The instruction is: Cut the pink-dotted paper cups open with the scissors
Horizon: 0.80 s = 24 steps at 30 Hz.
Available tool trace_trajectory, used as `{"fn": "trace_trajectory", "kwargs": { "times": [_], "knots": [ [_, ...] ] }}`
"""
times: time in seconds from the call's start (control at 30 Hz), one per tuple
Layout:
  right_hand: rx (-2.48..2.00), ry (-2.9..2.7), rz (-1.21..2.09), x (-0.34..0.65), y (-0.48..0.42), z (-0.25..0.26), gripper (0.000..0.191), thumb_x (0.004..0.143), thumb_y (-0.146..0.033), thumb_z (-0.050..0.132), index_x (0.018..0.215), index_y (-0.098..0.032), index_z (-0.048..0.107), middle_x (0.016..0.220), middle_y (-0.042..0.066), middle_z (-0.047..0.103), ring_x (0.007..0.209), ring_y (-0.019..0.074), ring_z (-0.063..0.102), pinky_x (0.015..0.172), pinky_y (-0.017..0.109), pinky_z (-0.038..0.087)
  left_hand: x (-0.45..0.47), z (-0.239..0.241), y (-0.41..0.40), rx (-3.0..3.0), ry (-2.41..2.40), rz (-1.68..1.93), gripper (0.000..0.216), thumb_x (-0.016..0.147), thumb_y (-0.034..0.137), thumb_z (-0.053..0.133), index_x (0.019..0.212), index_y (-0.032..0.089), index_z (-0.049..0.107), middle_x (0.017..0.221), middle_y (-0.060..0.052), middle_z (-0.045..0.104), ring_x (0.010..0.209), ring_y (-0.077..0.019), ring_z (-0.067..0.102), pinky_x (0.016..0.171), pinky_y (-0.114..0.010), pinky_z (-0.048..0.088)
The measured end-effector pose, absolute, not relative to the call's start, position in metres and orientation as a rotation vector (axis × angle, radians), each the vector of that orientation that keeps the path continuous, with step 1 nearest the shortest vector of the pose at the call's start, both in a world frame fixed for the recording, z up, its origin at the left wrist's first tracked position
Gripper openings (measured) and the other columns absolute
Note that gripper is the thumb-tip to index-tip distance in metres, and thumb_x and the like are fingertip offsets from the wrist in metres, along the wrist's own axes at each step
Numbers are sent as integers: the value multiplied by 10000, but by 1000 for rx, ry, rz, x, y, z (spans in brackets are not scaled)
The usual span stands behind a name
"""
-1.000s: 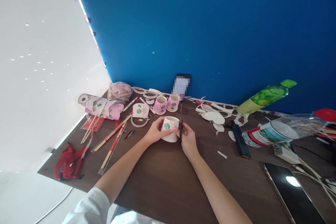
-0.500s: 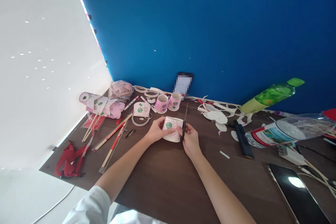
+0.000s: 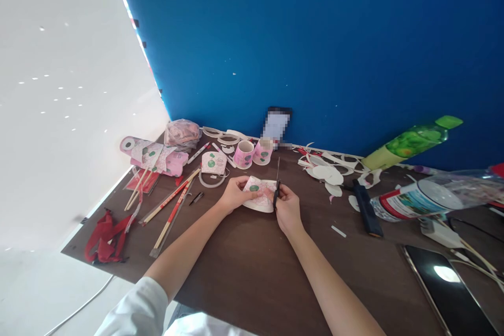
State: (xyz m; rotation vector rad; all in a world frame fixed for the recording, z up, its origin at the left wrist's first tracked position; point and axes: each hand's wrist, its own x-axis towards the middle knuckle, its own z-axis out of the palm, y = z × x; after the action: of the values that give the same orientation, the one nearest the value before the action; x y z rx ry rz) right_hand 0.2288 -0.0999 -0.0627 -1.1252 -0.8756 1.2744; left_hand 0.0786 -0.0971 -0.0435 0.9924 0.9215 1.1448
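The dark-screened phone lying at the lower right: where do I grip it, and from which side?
Probably take the phone by its left long edge, coming from the left: it lies flat, screen up, and cables run past its right side. The right hand holds scissors.

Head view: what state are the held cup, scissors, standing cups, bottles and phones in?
Held cup: in the left hand, looks squashed.
Scissors: in the right hand; whether the blades are apart, I can't tell.
Standing cups: side by side, tops open.
Green bottle: capped.
Clear bottle: red cap on.
Front-right phone: lying flat, screen dark with glare.
Back phone: propped up, screen lit, content blurred.
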Motion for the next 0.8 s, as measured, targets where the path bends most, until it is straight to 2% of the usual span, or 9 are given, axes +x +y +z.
{"fn": "trace_trajectory", "kwargs": {
  "times": [0.2, 0.33, 0.43, 0.57, 0.8],
  "knots": [
    [-1147, -895, 1235, 229, -102, -67, 397, 467, -356, 850, 771, -184, 664, 783, 33, 719, 721, 209, 658, 636, 324, 538, 77, -43, -95, 983, 941, 1220, 444, 622, 543, 742, 745, 122, 671, 636, -18, 636, 572, -99, 552, 513, -206, 438],
    [-1132, -820, 1236, 229, -102, -66, 407, 539, -435, 808, 833, -186, 678, 761, 35, 715, 687, 197, 654, 590, 307, 522, 81, -43, -97, 1088, 977, 1226, 443, 623, 559, 732, 683, 127, 653, 627, -23, 635, 562, -110, 552, 508, -221, 444],
    [-1185, -758, 1242, 229, -102, -63, 405, 484, -415, 836, 770, -177, 676, 658, 20, 692, 582, 179, 627, 519, 291, 494, 83, -42, -98, 1138, 998, 1239, 447, 635, 569, 718, 661, 130, 640, 615, -24, 628, 558, -114, 549, 508, -229, 445],
    [-1198, -713, 1210, 227, -100, -59, 385, 423, -360, 863, 697, -177, 663, 587, 1, 665, 540, 172, 612, 508, 291, 494, 83, -44, -99, 1166, 1038, 1254, 468, 671, 588, 681, 623, 127, 621, 556, -11, 586, 513, -101, 510, 478, -230, 430],
    [-1207, -653, 1209, 225, -96, -65, 373, 433, -366, 862, 681, -173, 660, 580, 5, 662, 543, 178, 620, 524, 303, 501, 84, -44, -99, 1127, 1059, 1257, 461, 671, 580, 686, 604, 130, 616, 553, -15, 578, 521, -112, 522, 472, -236, 429]
  ]
}}
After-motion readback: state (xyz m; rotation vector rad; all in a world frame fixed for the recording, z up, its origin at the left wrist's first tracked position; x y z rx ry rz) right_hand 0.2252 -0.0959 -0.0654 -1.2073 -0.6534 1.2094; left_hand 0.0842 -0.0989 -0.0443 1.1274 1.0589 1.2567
